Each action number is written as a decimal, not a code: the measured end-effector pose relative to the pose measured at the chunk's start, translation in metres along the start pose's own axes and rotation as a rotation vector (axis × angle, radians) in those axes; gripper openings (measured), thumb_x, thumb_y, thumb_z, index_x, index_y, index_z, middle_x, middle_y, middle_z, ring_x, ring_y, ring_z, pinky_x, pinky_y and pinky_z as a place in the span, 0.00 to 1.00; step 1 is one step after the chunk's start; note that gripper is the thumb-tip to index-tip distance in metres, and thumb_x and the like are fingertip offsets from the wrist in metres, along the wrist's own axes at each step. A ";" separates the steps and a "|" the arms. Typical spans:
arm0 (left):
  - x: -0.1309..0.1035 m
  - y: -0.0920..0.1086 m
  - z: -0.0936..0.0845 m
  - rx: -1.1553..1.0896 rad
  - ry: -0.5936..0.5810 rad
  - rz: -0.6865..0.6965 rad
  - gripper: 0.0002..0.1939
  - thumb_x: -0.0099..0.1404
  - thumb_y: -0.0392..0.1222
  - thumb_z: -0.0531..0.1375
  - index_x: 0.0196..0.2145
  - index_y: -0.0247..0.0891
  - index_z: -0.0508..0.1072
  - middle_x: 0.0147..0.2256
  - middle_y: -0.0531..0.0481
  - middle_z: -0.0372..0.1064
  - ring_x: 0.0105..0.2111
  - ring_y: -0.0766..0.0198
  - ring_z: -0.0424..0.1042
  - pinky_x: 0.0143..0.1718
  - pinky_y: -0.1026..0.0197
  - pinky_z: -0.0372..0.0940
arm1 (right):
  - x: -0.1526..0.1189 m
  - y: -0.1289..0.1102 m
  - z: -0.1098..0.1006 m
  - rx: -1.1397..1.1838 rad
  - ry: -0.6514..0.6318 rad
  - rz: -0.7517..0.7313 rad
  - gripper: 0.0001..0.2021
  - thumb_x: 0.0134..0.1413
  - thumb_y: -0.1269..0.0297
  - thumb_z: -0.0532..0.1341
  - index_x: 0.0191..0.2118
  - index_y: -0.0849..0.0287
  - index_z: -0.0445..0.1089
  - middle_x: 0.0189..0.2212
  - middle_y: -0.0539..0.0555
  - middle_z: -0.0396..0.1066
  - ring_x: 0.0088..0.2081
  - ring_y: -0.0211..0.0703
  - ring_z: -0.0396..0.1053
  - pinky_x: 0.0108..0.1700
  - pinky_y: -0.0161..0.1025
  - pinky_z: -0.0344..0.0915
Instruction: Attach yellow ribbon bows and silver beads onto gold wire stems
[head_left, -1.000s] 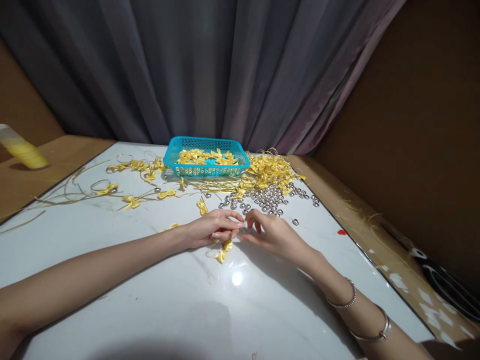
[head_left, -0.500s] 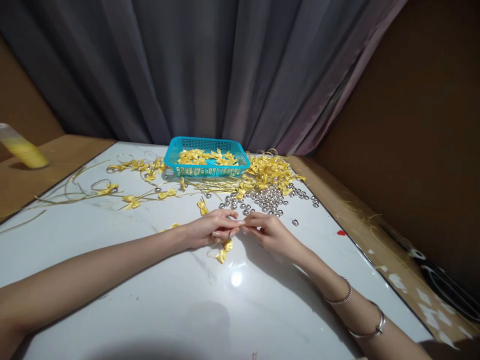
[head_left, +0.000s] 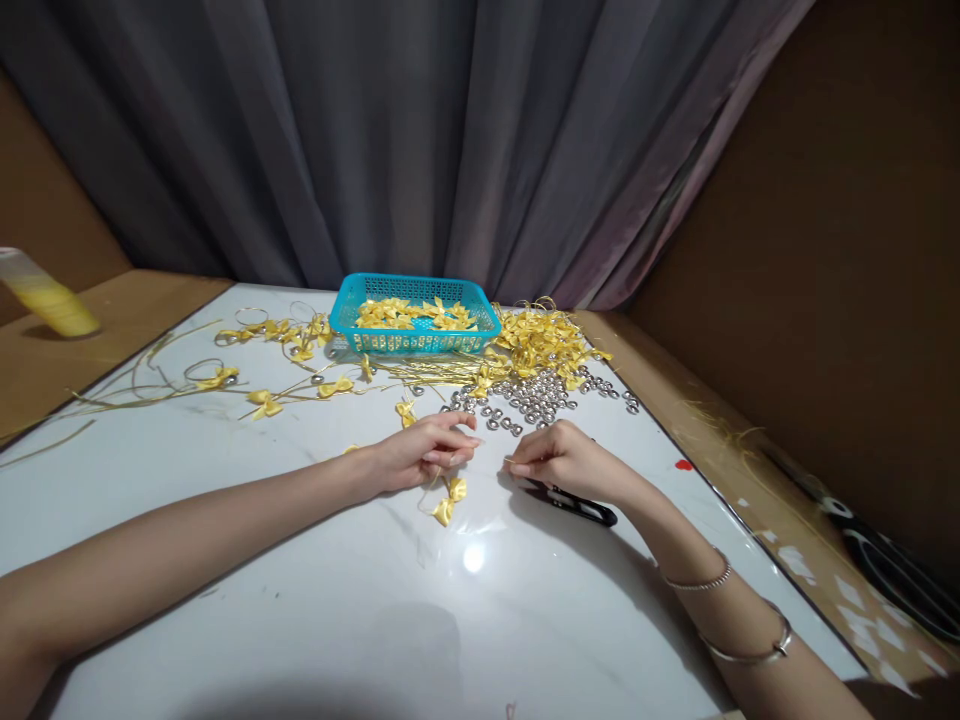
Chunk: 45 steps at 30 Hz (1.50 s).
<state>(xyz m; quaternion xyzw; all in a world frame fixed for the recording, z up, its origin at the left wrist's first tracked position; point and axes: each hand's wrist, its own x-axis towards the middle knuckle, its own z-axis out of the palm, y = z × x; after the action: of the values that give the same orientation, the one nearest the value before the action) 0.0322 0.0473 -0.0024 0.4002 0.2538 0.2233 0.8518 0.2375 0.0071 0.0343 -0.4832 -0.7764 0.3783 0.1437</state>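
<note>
My left hand [head_left: 429, 452] is closed in a pinch over the white table, with a thin gold cord looping below it to a yellow satin bow [head_left: 450, 502]. Across a small gap, my right hand [head_left: 559, 460] has its fingertips pressed together on a short bit of gold cord. Black-handled snips [head_left: 574, 503] show under my right hand, partly covered by it. Just beyond the hands lie many small silver rings [head_left: 536, 398]. Another yellow bow [head_left: 406, 413] rests behind my left hand.
A turquoise basket [head_left: 415, 342] holding yellow bows stands at the back. Right of it is a heap of corded bows [head_left: 540, 340]. More bows and gold cords [head_left: 142, 395] spread leftward. A tilted bottle [head_left: 52, 305] is far left; black scissors [head_left: 892, 580] lie far right.
My right hand has moved right, away from my left hand, which stays nearly in place. The black snips have come into view beneath my right hand.
</note>
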 end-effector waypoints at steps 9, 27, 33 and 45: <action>0.000 -0.003 -0.004 0.011 -0.007 0.007 0.16 0.52 0.30 0.60 0.36 0.38 0.59 0.15 0.63 0.54 0.11 0.79 0.38 0.13 0.72 0.29 | -0.001 0.000 -0.002 0.040 -0.041 0.095 0.10 0.40 0.71 0.55 0.15 0.64 0.68 0.18 0.50 0.64 0.17 0.31 0.54 0.21 0.33 0.53; 0.003 -0.003 -0.012 -0.083 -0.002 0.035 0.11 0.55 0.30 0.57 0.35 0.37 0.61 0.12 0.64 0.50 0.10 0.77 0.37 0.12 0.72 0.32 | -0.014 -0.013 -0.017 0.293 -0.202 0.187 0.14 0.49 0.56 0.63 0.34 0.63 0.77 0.24 0.54 0.74 0.17 0.31 0.62 0.20 0.31 0.59; -0.001 0.013 -0.005 -0.011 -0.033 0.150 0.07 0.57 0.30 0.57 0.34 0.36 0.63 0.15 0.60 0.57 0.12 0.77 0.44 0.13 0.73 0.39 | -0.004 -0.033 0.028 1.057 -0.545 0.314 0.30 0.61 0.45 0.46 0.47 0.68 0.71 0.47 0.67 0.71 0.38 0.46 0.75 0.33 0.38 0.70; -0.057 0.112 0.061 0.976 -0.292 0.280 0.07 0.58 0.28 0.58 0.33 0.38 0.69 0.21 0.54 0.65 0.21 0.67 0.64 0.22 0.67 0.57 | 0.047 -0.099 -0.014 0.969 -0.094 0.154 0.15 0.58 0.73 0.46 0.37 0.63 0.71 0.32 0.58 0.73 0.29 0.40 0.70 0.31 0.37 0.69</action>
<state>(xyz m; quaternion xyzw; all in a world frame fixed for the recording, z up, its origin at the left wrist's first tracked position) 0.0058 0.0446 0.1343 0.8072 0.1511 0.1326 0.5550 0.1595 0.0293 0.1088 -0.3991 -0.4790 0.7267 0.2884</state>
